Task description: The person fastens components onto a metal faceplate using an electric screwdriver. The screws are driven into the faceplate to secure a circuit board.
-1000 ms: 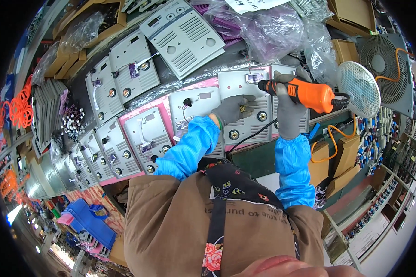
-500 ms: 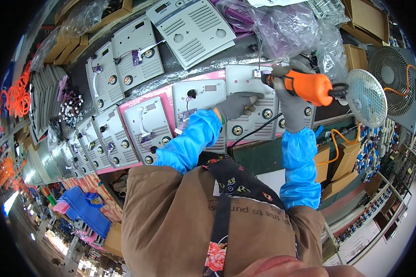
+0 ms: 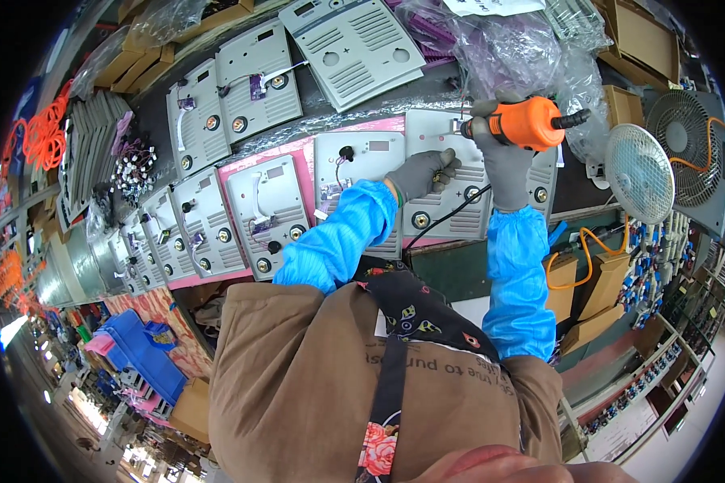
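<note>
At the far left hang orange coiled cables (image 3: 44, 141), and next to them a stack of grey plates (image 3: 95, 161) stands on edge. A tangle of small wired connectors (image 3: 135, 169) with white ends lies just beside it, and a blue bin (image 3: 149, 358) sits lower down. A row of grey panels (image 3: 283, 181) runs along the worktop (image 3: 155, 113) on a pink sheet (image 3: 305, 163), several bearing small circuit boards, wires and round brass-coloured fittings. Behind the row lie two more panels (image 3: 246, 64), then a pile of slotted faceplates (image 3: 354, 52).

The left hand (image 3: 423, 175), in a grey glove, lies over the panel in work (image 3: 459, 219), its fingers curled; I cannot tell whether it holds anything small. That panel lies flat in the row, in front of the person. The right hand (image 3: 507, 165), gloved too, grips an orange power tool (image 3: 528, 125), whose front end points left at the panel's far part; contact there is too small to tell. Crumpled clear plastic (image 3: 503, 56) lies behind the tool. Further right stand a small round fan (image 3: 639, 173) and a larger grey fan (image 3: 678, 137).
</note>
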{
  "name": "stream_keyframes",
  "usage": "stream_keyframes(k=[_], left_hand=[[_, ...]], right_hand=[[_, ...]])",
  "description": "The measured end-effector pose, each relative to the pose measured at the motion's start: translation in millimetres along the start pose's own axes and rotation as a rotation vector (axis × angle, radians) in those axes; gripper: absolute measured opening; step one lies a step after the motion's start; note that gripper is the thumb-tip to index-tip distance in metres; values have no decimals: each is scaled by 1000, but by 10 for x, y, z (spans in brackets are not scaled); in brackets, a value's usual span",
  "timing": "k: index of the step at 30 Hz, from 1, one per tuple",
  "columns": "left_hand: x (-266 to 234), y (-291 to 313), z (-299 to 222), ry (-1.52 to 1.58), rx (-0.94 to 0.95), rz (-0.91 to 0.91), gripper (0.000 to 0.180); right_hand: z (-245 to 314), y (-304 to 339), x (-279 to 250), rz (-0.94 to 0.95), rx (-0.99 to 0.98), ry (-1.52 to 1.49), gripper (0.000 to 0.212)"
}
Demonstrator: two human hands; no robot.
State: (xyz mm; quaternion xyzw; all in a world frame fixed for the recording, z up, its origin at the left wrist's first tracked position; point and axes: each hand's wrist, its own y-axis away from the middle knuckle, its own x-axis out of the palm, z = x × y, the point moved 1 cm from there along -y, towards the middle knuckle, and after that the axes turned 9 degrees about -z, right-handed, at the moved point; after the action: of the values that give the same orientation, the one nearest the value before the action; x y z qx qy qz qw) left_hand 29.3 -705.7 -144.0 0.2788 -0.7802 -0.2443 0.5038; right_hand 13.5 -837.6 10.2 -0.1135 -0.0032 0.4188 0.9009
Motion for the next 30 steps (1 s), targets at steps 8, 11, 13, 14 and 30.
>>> stream_keyframes(k=[8,11,13,14,30], left_hand=[[159,72,-15,203,109,-99,31],[322,267,-78,326,-12,44,40],[516,423,-106,235,-13,-13,47],[565,470,-107,214,-11,36,47],[569,1478,432,-242,-31,11,42]], right_hand=[[604,490,-338,-237,-97,-87,54],[857,757,-454,-298,-163,-154,60],[958,911,-498,-313,-228,-318,59],[991,983,-542,-334,-242,-295,60],[1307,1997,-792,-226,-339,-350,64]])
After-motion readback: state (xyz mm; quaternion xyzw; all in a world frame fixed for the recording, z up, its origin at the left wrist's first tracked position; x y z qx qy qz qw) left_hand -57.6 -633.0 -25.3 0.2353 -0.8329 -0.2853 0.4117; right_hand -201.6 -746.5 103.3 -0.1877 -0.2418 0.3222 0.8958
